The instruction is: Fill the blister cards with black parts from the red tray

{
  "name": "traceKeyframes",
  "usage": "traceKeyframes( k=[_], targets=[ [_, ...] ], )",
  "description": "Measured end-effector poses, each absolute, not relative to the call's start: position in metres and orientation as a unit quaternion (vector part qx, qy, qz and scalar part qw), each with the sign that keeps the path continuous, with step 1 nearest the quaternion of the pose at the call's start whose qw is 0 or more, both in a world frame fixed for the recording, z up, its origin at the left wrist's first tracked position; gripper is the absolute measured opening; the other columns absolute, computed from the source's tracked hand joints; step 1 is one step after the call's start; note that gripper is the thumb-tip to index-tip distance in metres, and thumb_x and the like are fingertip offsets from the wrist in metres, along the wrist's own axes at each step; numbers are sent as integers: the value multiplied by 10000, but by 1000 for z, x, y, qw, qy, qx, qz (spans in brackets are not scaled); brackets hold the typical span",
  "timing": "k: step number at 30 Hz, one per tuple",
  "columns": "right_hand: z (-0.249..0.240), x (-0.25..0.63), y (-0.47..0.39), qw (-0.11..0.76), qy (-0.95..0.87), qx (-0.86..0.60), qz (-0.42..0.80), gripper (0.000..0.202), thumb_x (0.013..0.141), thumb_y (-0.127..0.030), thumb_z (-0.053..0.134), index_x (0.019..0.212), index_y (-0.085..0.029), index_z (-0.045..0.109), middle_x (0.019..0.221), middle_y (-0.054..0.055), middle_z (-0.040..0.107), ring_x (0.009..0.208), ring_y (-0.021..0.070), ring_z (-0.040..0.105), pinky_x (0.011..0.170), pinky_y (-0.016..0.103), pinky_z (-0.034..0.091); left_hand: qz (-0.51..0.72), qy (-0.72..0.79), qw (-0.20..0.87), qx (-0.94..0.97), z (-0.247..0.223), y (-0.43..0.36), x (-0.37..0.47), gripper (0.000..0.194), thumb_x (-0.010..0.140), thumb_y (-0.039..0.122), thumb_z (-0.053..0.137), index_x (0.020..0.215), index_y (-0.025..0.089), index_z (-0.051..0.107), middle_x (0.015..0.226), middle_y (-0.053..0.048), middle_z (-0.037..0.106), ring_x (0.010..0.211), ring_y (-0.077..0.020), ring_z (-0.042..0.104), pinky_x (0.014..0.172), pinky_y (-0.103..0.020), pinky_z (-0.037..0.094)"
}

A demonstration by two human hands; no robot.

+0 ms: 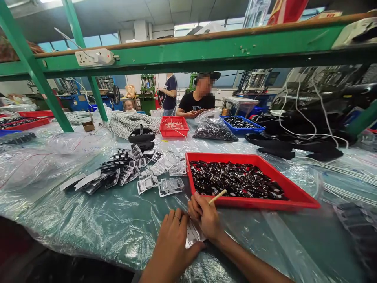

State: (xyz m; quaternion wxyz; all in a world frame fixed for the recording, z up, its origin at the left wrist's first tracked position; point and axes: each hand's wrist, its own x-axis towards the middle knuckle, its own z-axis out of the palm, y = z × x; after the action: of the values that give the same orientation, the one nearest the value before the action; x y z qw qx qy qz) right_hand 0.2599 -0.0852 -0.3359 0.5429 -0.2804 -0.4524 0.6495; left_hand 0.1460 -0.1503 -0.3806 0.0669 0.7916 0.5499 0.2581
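Observation:
My left hand point(173, 243) lies over a whitish printed sheet point(193, 235) on the plastic-covered table, a ring on one finger, its thumb resting at the sheet's lower edge. My right hand point(206, 216) is closed around a thin pale stick point(218, 196), its fingers over the sheet's upper right side, close to my left fingertips. Just beyond the hands stands a red tray point(306, 202) filled with small black glossy parts point(235, 179). To its left lie clear packets point(171, 186) and a fanned pile of black-and-white packets point(108, 173).
A green shelf beam point(176, 57) crosses above the table. Farther back are a small red tray point(174, 133), a bag of dark parts point(215, 127), a blue tray point(243, 129), a black case point(141, 137) and coiled cable point(126, 122). A person point(197, 98) sits across.

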Motion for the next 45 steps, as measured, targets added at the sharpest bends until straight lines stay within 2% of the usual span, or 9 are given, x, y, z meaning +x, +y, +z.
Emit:
traceKeyframes(
  k=[5, 9, 14, 18, 22, 30, 37, 42, 45],
  targets=[
    [-325, 264, -92, 435, -468, -300, 708, 590, 814, -595, 641, 490, -237, 302, 413, -106, 220, 366, 54, 116, 373, 249, 71, 248, 568, 81, 781, -383, -149, 146, 490, 802, 426, 706, 1194, 157, 585, 1217, -158, 613, 1135, -373, 572, 954, -560, 473],
    [-309, 275, -99, 312, -511, -304, 741, 542, 819, -549, 662, 506, -229, 357, 424, -94, 285, 371, 56, 179, 372, 238, 93, 255, 574, 89, 773, -381, -150, 148, 591, 811, 458, 687, 1308, 178, 532, 1291, -175, 579, 1202, -389, 532, 1000, -590, 424],
    [-311, 275, -95, 464, -423, -236, 742, 616, 831, -568, 640, 492, -222, 261, 430, -107, 190, 382, 48, 88, 397, 255, 81, 269, 593, 117, 749, -366, -158, 138, 744, 661, 555, 794, 1272, 196, 565, 1274, -154, 565, 1172, -390, 513, 994, -573, 419],
    [-325, 262, -96, 512, -416, -222, 718, 643, 838, -617, 615, 482, -213, 264, 436, -93, 201, 386, 52, 111, 413, 270, 96, 256, 569, 149, 767, -360, -163, 128, 530, 753, 374, 746, 1228, 200, 587, 1176, -119, 587, 1103, -334, 534, 978, -527, 431],
    [-333, 252, -97, 539, -430, -252, 679, 646, 841, -644, 595, 483, -218, 267, 433, -90, 208, 384, 57, 132, 417, 283, 102, 267, 559, 168, 767, -365, -164, 129, 492, 773, 325, 728, 1223, 196, 578, 1166, -118, 580, 1091, -323, 532, 969, -518, 435],
    [-331, 239, -99, 499, -467, -301, 665, 610, 794, -655, 637, 494, -229, 319, 429, -88, 265, 395, 64, 199, 410, 267, 126, 290, 562, 105, 768, -379, -161, 130, 467, 753, 367, 742, 1148, 158, 605, 1176, -159, 591, 1120, -367, 544, 968, -560, 448],
    [-313, 261, -115, 315, -510, -311, 738, 547, 846, -569, 612, 522, -230, 329, 428, -92, 280, 381, 55, 176, 392, 258, 96, 283, 555, 141, 769, -376, -160, 129, 401, 852, 452, 626, 1175, 216, 603, 1088, -116, 606, 1043, -330, 582, 929, -543, 466],
    [-312, 265, -107, 470, -429, -254, 728, 604, 839, -574, 621, 502, -222, 265, 440, -102, 191, 391, 57, 99, 408, 266, 99, 274, 593, 131, 746, -367, -168, 123, 737, 698, 578, 761, 1301, 214, 543, 1244, -139, 569, 1167, -389, 520, 1015, -587, 398],
    [-319, 256, -107, 510, -407, -218, 726, 614, 865, -587, 593, 500, -215, 267, 455, -89, 200, 405, 67, 123, 431, 276, 132, 260, 597, 135, 747, -362, -173, 120, 584, 741, 466, 749, 1239, 208, 584, 1158, -117, 595, 1114, -362, 532, 1008, -576, 392]
  ],
)
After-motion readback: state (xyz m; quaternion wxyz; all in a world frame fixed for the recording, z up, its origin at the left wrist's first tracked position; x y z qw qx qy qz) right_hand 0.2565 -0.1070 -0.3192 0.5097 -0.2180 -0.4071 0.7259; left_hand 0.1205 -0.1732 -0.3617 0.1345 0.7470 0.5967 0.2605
